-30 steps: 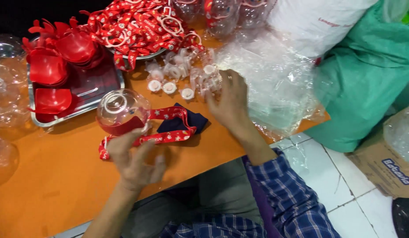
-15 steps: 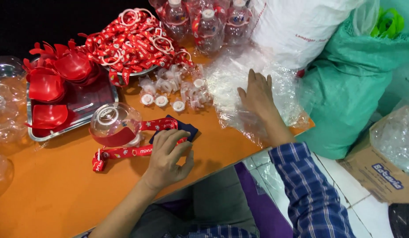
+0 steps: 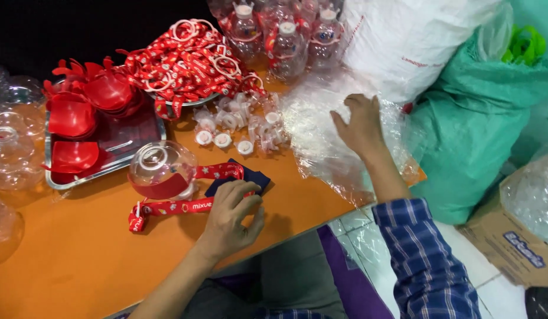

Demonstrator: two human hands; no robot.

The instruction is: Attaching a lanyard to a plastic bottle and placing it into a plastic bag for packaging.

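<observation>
Currently, we read the scene from left to right as follows.
Table point(image 3: 73, 260): we see an orange surface that carries everything listed below.
Clear bowls point(image 3: 11, 156): we count several empty ones at the far left edge.
Metal tray point(image 3: 117, 150): we find it at 10 o'clock from the left hand; it holds red plastic cups point(image 3: 79, 109).
Round clear bottle point(image 3: 162, 169): it lies on its side with a red band across it, at 10 o'clock from the left hand, just beside it.
Red lanyard point(image 3: 179, 205): it runs flat under the bottle; its near end touches the left hand.
Lanyard heap point(image 3: 188, 62): we place this red pile with white rings at 12 o'clock from the bottle.
Left hand point(image 3: 230, 215): fingers are curled down onto the lanyard and the dark blue cloth point(image 3: 250, 177); whether they pinch it, we cannot tell.
White caps point(image 3: 224, 139): a loose cluster at 12 o'clock from the left hand.
Right hand point(image 3: 359, 124): it lies flat, fingers spread and gripping nothing, on the clear plastic bag point(image 3: 321, 147).
White sack point(image 3: 404, 41): at 1 o'clock from the right hand.
Green bag point(image 3: 480, 118): at 3 o'clock from the right hand.
</observation>
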